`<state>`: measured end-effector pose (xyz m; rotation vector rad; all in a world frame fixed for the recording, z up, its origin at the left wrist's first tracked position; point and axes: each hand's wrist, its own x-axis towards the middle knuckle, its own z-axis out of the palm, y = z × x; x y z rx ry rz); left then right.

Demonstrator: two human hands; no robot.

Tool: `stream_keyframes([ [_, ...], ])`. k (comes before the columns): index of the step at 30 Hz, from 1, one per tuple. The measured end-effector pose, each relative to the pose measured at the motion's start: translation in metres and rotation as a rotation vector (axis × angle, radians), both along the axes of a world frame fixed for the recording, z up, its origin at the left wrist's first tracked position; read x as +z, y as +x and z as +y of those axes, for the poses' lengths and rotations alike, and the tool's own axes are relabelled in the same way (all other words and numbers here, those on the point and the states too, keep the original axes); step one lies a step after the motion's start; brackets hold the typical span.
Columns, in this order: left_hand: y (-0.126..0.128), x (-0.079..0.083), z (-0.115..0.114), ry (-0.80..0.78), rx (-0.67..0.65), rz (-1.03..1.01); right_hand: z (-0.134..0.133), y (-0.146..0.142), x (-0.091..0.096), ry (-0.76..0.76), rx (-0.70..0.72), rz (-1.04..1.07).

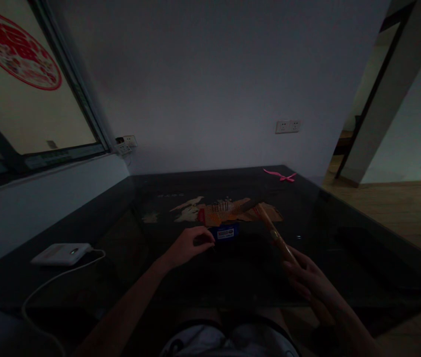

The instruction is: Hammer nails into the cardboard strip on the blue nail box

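Hammer [275, 234], long tan wooden handle, dark head: slanting forward and leftward out of the right fingers, its head showing over the right part of the cardboard; contact there cannot be told.

Right hand [312, 277], bare: wrapping its fingers around the handle's near end.

Left hand [190, 244], bare: curling, thumb and forefinger tips drawing close together; whether they are gripping something thin cannot be told in the dimness.

Box, small, blue, white-labelled [227, 232]: sitting just right of the left fingertips.

Cardboard, brown, ragged-edged sheet [215, 216]: lying just beyond the left fingertips.

Nails, thin, dark, in a row [221, 206]: standing upright in the cardboard, forward of the left fingers.

Ribbon-like strip, pink [280, 175]: lying well beyond the right fingers.

Power bank, white, rectangular [61, 254]: resting well left of the left fingers, a thin white cable [57, 278] trailing from it.

Tabletop, dark, glossy [180, 287]: extending beneath both hands.
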<state>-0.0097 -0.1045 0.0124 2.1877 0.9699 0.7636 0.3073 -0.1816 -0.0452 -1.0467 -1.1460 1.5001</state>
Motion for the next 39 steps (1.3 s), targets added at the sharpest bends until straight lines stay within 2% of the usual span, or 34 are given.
stream_keyframes([
  [4, 0.009, 0.009, 0.004, -0.034, -0.001, -0.193, 0.0, -0.001, -0.002, 0.01, 0.008, -0.015],
  [7, 0.019, 0.014, 0.016, -0.002, 0.054, -0.303, 0.0, -0.003, -0.002, 0.003, 0.0, -0.004],
  [11, 0.034, 0.021, 0.035, -0.078, 0.098, -0.449, 0.001, -0.003, -0.003, -0.008, -0.026, 0.017],
  [17, 0.044, 0.025, 0.053, -0.071, 0.185, -0.519, 0.002, 0.0, -0.006, -0.005, -0.021, 0.03],
  [20, 0.047, 0.025, 0.071, -0.026, 0.243, -0.557, 0.001, 0.0, -0.006, -0.01, -0.012, 0.023],
  [24, 0.058, 0.022, 0.104, 0.081, 0.241, -0.545, 0.0, -0.002, -0.003, -0.001, -0.026, -0.001],
  [27, 0.07, 0.017, 0.117, 0.182, 0.209, -0.463, 0.0, -0.003, -0.003, -0.013, -0.028, -0.017],
  [32, 0.082, 0.013, 0.111, 0.23, 0.207, -0.335, 0.0, -0.002, -0.004, 0.013, -0.001, -0.011],
  [39, 0.08, 0.005, 0.105, 0.231, 0.183, -0.232, 0.0, -0.002, -0.004, 0.006, -0.019, -0.003],
])
